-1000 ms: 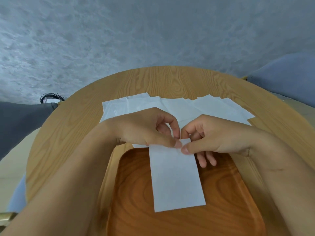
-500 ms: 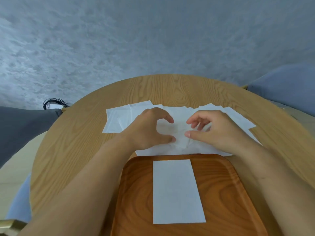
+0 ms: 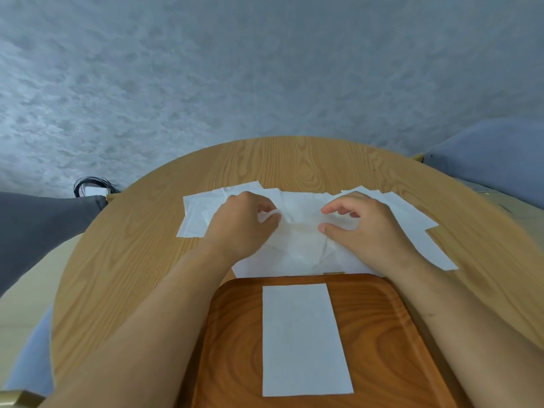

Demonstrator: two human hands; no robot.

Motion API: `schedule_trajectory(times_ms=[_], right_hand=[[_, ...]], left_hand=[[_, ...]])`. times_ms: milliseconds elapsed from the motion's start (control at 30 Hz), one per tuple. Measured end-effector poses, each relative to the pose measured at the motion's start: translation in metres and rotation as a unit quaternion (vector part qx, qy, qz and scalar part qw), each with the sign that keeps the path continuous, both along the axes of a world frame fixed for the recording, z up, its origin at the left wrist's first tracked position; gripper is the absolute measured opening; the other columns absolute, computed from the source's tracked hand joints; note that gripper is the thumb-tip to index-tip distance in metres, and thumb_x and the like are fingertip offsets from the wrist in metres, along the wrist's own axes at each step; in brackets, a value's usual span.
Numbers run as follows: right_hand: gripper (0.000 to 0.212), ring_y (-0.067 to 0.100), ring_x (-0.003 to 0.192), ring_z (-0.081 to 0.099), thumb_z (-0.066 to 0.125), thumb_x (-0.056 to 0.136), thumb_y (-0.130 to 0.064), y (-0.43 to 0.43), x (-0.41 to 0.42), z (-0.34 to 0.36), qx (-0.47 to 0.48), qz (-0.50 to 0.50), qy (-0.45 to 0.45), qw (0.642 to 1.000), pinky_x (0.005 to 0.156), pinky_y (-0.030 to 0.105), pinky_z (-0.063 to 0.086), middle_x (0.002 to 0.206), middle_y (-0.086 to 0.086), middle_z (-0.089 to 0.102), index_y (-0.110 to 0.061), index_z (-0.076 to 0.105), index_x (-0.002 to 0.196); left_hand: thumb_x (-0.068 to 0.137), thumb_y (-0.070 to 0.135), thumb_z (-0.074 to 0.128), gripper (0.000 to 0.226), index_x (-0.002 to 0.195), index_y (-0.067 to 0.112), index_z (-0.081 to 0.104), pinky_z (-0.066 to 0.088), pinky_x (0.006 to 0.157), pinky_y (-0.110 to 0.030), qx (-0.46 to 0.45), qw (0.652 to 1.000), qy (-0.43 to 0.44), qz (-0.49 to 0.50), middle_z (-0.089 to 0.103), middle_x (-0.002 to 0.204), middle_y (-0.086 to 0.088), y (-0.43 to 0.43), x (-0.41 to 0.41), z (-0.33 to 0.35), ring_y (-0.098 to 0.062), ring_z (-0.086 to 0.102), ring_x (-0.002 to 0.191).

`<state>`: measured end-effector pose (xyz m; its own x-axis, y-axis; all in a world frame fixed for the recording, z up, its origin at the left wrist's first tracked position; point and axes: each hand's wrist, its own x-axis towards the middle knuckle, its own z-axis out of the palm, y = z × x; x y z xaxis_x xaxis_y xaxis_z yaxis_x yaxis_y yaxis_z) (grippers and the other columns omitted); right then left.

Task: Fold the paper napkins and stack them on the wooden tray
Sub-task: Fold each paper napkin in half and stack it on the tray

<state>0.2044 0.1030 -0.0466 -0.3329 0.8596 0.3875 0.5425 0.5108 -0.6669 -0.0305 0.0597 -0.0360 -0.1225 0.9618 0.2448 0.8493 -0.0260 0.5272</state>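
"What's around the work on your feed?"

"I see a round wooden table [image 3: 294, 160] in front of a mottled grey wall [image 3: 265, 69]. At its left there's a dark grey seat [image 3: 35, 231], with a coil of black cable [image 3: 88, 185] beyond it."

"And on the right?"

"A blue-grey chair [image 3: 494, 160], just beside the table's edge."

1 folded white napkin [image 3: 304, 340] lies flat on the wooden tray [image 3: 379, 334]; unfolded napkins [image 3: 300, 231] overlap beyond it.
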Motion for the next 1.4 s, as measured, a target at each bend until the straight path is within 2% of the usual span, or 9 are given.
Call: schedule_trajectory(times_ms=[100,200,267,400,567,767,1033,1200,1400], right_hand=[[0.007,0.005,0.081,0.065,0.08,0.088,-0.019,-0.004,-0.003,0.007,0.04,0.004,0.093,0.995,0.071,0.014,0.049,0.086,-0.015,0.074,-0.025,0.078,0.092],[0.006,0.008,0.067,0.066,0.08,0.089,-0.019,-0.011,-0.005,0.014,0.055,0.035,0.166,0.984,0.062,0.015,0.049,0.073,-0.01,0.073,-0.024,0.077,0.086],[0.006,0.01,0.073,0.071,0.081,0.089,-0.023,-0.014,-0.008,0.015,0.04,0.046,0.164,0.985,0.064,0.018,0.053,0.076,-0.01,0.075,-0.024,0.077,0.092],[0.03,-0.001,0.107,0.064,0.08,0.088,-0.034,-0.016,-0.011,0.014,0.044,0.028,0.102,0.993,0.082,0.009,0.051,0.111,-0.023,0.071,-0.032,0.073,0.118],[0.029,-0.008,0.109,0.062,0.077,0.092,-0.031,-0.013,-0.008,0.016,0.03,0.03,0.124,0.991,0.089,0.008,0.049,0.112,-0.026,0.072,-0.031,0.073,0.121],[0.023,0.005,0.085,0.071,0.073,0.095,-0.013,-0.014,-0.009,0.018,0.037,0.043,0.196,0.979,0.073,0.012,0.052,0.09,-0.017,0.077,-0.035,0.075,0.091],[0.027,-0.003,0.081,0.072,0.075,0.092,-0.015,-0.017,-0.013,0.023,-0.045,0.076,0.299,0.95,0.074,0.01,0.053,0.084,-0.015,0.079,-0.041,0.08,0.086],[0.019,-0.001,0.071,0.065,0.076,0.093,-0.021,-0.016,-0.01,0.024,-0.112,0.07,0.274,0.953,0.07,0.015,0.053,0.074,-0.015,0.074,-0.038,0.081,0.087],[0.013,-0.001,0.073,0.072,0.072,0.096,-0.029,-0.017,-0.008,0.027,-0.216,0.077,0.266,0.936,0.061,0.012,0.052,0.085,-0.01,0.081,-0.029,0.075,0.109]], left_hand=[[0.1,0.032,0.062,0.028,0.087,0.013,0.079,0.061,0.072,-0.04,0.073,0.996,-0.043,0.02,0.077,0.084,-0.002,-0.001,0.001,0.004,-0.018,0.071,0.077],[0.097,0.024,0.064,0.043,0.058,0.008,0.055,0.037,0.048,-0.026,0.126,0.977,-0.166,0.053,0.047,0.048,0.004,-0.004,0.005,0.013,-0.009,0.042,0.046],[0.098,0.026,0.065,0.043,0.062,0.003,0.058,0.042,0.051,-0.022,0.103,0.948,-0.293,0.062,0.05,0.054,0.004,-0.007,0.01,0.02,-0.007,0.047,0.053],[0.101,0.032,0.064,0.038,0.102,-0.005,0.071,0.064,0.087,-0.045,0.014,0.903,-0.43,-0.002,0.074,0.099,-0.013,-0.013,0.019,0.026,-0.028,0.072,0.098],[0.103,0.028,0.062,0.03,0.079,0.022,0.079,0.061,0.09,-0.04,0.008,0.896,-0.433,-0.098,0.075,0.088,0.006,-0.019,0.026,0.031,-0.011,0.072,0.087],[0.099,0.048,0.064,0.037,0.078,0.022,0.079,0.062,0.073,-0.024,0.048,0.895,-0.441,-0.052,0.078,0.087,0.01,-0.018,0.025,0.031,-0.007,0.075,0.086],[0.098,0.04,0.068,0.04,0.135,0.025,0.066,0.053,0.108,-0.045,0.036,0.901,-0.431,-0.021,0.073,0.124,0.003,-0.015,0.013,0.032,-0.016,0.068,0.119],[0.101,0.019,0.067,0.014,0.102,0.008,0.076,0.063,0.086,-0.045,0.052,0.897,-0.439,-0.028,0.08,0.099,-0.011,-0.017,0.013,0.031,-0.031,0.076,0.093],[0.097,0.019,0.072,0.012,0.103,0.008,0.071,0.046,0.05,-0.021,-0.047,0.93,-0.356,-0.083,0.074,0.07,-0.006,-0.018,0.004,0.035,-0.013,0.062,0.055]])
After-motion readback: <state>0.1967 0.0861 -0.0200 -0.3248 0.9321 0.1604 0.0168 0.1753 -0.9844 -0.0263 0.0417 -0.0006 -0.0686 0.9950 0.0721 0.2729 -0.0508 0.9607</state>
